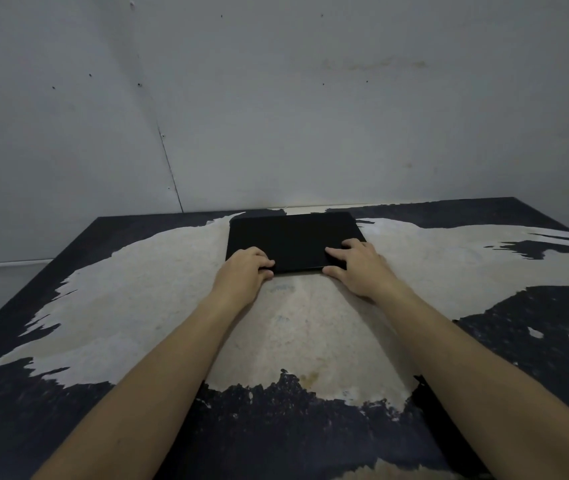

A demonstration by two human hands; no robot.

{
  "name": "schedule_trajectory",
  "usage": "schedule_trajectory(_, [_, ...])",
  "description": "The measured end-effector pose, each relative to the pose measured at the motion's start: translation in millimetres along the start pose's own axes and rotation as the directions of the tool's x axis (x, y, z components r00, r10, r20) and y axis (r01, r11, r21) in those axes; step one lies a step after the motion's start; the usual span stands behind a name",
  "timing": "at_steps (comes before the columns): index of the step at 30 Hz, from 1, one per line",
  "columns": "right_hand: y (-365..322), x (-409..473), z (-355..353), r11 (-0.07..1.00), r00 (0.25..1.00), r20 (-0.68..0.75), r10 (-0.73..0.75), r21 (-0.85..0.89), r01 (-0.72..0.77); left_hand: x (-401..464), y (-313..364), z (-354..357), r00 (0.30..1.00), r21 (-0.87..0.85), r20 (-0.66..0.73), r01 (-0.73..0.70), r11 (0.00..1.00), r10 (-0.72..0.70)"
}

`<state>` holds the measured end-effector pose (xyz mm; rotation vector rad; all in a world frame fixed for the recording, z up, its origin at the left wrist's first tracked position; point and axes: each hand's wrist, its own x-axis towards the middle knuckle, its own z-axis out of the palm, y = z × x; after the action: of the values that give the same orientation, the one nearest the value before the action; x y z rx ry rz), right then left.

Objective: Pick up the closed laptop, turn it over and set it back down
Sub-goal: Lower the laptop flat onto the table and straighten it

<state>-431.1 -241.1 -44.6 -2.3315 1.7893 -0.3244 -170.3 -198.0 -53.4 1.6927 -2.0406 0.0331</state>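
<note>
A closed black laptop [293,237] lies flat near the far edge of the table [137,306]. My left hand [243,271] grips its near left corner, fingers curled over the top and thumb at the front edge. On the near right corner rests my right hand [355,266], with fingers spread on the lid and the thumb along the front edge. Whether the laptop has left the table surface I cannot tell.
The table top is worn, with dark coating peeled back to pale patches. A grey wall [276,98] stands right behind the table's far edge. The table's left edge [30,282] and right far corner [553,220] drop off to the floor.
</note>
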Motion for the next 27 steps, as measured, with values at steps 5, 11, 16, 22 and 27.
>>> schedule_trajectory(5, [0.3, 14.7, -1.3, 1.000, 1.000, 0.000, 0.003, -0.019, -0.003, 18.3, 0.1, 5.3, 0.999, 0.007, 0.023, 0.027, 1.000, -0.027])
schedule_trajectory(11, [-4.4, 32.7, -0.5, 0.999, 0.999, 0.004, 0.036, -0.024, -0.035, 40.3, -5.5, 9.7, 0.998, 0.001, 0.046, 0.053, 0.999, -0.053])
schedule_trajectory(16, [-6.5, 44.2, -2.1, 0.998, 0.998, 0.017, 0.053, -0.016, -0.053, 55.7, -10.0, 12.6, 0.995, 0.000, 0.068, 0.069, 0.998, -0.068])
schedule_trajectory(22, [-4.2, 56.3, -2.2, 0.998, 0.999, 0.035, 0.042, -0.038, -0.040, 64.9, -12.5, 16.3, 0.994, -0.005, 0.073, 0.085, 0.996, -0.085])
schedule_trajectory(27, [-0.7, 62.1, 1.4, 0.998, 0.999, 0.026, 0.035, -0.044, -0.034, 67.7, -13.8, 17.5, 0.994, 0.007, 0.078, 0.075, 0.997, -0.076])
